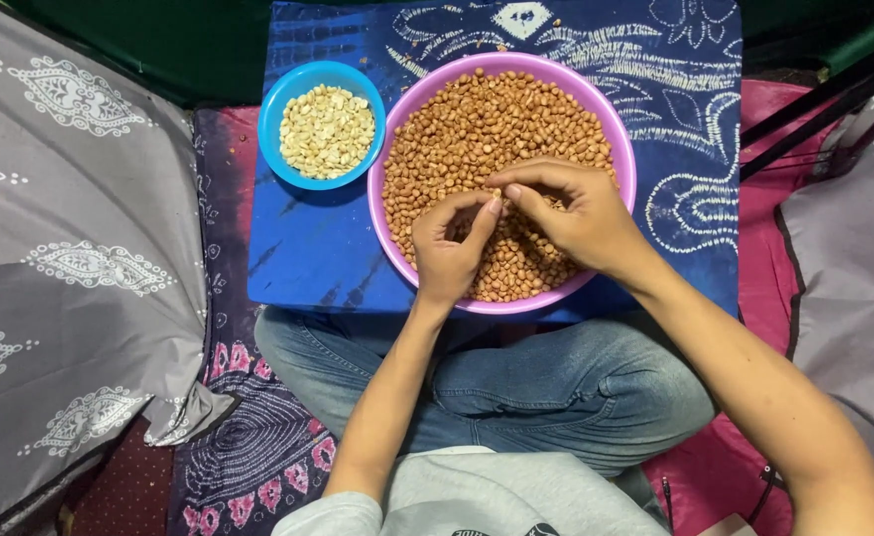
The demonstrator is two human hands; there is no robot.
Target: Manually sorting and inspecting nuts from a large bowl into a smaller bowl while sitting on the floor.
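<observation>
Left hand (449, 248): over the near part of the pink bowl (627, 169), fingers (487, 210) curled in, thumb and forefinger pinched together at the tip; whether a nut sits in the pinch cannot be told, it is too small and covered.
Right hand (576, 210): over the same bowl, just beside the left hand, fingers bent down and forward so that their tips meet the left forefinger; what they hold, if anything, is hidden under the knuckles.
Brown peanuts (487, 124): fill the pink bowl; the near heap is covered by both hands.
Blue bowl (285, 94): left of the pink bowl, rims near or touching, with pale skinned peanuts (326, 131) inside.
Counter (308, 248): low, under a blue patterned cloth; its far edge is cut off by the frame.
Legs in jeans (576, 387): crossed, just below the counter.
Grey patterned fabric (70, 248): at the left; cut off by the frame.
</observation>
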